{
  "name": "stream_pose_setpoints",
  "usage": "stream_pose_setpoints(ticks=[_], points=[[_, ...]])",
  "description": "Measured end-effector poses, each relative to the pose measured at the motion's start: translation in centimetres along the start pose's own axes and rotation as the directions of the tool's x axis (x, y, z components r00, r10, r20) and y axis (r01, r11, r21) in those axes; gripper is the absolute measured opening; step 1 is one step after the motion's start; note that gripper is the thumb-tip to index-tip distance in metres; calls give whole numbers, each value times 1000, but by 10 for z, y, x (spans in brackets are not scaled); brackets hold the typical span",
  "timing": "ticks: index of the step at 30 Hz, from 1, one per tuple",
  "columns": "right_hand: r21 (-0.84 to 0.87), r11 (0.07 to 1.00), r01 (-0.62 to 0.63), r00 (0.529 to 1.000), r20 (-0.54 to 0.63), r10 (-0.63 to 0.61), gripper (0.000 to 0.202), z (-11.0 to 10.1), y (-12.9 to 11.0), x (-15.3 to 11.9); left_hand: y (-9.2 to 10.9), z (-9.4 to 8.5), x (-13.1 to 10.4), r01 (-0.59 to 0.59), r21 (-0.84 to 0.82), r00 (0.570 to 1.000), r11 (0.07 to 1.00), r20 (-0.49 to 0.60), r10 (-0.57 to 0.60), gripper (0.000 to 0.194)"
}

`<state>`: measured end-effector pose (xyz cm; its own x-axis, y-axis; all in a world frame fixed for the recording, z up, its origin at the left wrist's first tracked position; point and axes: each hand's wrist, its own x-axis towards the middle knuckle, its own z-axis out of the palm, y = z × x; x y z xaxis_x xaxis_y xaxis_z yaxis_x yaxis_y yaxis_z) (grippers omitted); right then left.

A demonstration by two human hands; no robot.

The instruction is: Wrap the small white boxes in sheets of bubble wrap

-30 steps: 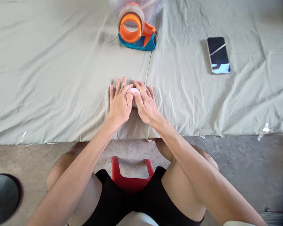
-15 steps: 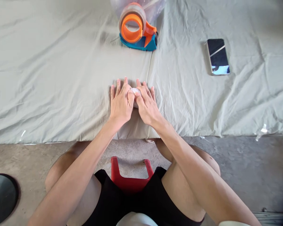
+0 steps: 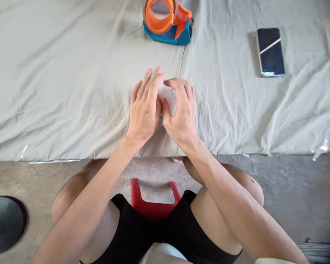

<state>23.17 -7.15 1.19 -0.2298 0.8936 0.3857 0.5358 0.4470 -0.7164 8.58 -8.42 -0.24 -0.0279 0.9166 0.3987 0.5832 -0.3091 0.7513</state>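
A small piece of whitish, see-through plastic (image 3: 169, 96) shows between my hands, near the front edge of the cloth-covered table; its exact kind is not clear. My right hand (image 3: 180, 106) curls around it, with bent fingers on its far side and the thumb on its near side. Against the plastic's left side lies my left hand (image 3: 145, 104), its fingers stretched forward and slightly blurred. The left thumb points inward beside the right thumb. Part of the plastic is hidden under the hands.
A blue and orange tape dispenser (image 3: 167, 25) stands farther back on the grey cloth (image 3: 71, 80). To the right lies a phone (image 3: 271, 53). Bits of clear tape (image 3: 323, 148) cling to the table's front edge. Below are a red stool (image 3: 155, 209) and a round black base (image 3: 5, 225).
Both hands have left their flat, thumbs-down press on the plastic. The right fingers now curl around it, and the left fingers have come together. The view has shifted slightly.
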Motion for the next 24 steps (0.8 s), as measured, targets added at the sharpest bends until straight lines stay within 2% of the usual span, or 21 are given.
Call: stream_pose_setpoints(ticks=[2, 4, 6, 9, 14, 17, 21, 24], points=[[28, 997, 70, 997, -34, -69, 25, 4, 6, 0, -1, -2, 0, -42, -23, 999, 999, 5, 42, 43], [34, 996, 86, 995, -45, -85, 20, 6, 8, -1, -4, -3, -1, -27, -50, 999, 998, 28, 28, 40], [37, 997, 66, 997, -41, -64, 19, 6, 9, -2, -6, -4, -2, 7, -85, 1000, 996, 29, -5, 35], [59, 998, 9, 999, -31, -8, 23, 4, 10, -3, -6, -6, -4, 60, -169, 997, 984, -26, -66, 34], [77, 995, -60, 998, -15, 61, 32, 2, 19, -3, 1, -15, -4, 131, -285, 982, 949, -91, -163, 33], [30, 999, -23, 999, -38, 24, 35, 2, 24, -1, 4, -20, -3, 127, -258, 983, 958, -93, -156, 30], [-30, 999, 30, 996, -82, -32, 43, -1, 21, 3, 1, -21, -1, 80, -234, 988, 969, -112, -109, 37], [-115, 987, 109, 986, -118, -122, 38, -6, 18, 6, 0, -22, 2, 56, -241, 989, 969, -120, -87, 37]])
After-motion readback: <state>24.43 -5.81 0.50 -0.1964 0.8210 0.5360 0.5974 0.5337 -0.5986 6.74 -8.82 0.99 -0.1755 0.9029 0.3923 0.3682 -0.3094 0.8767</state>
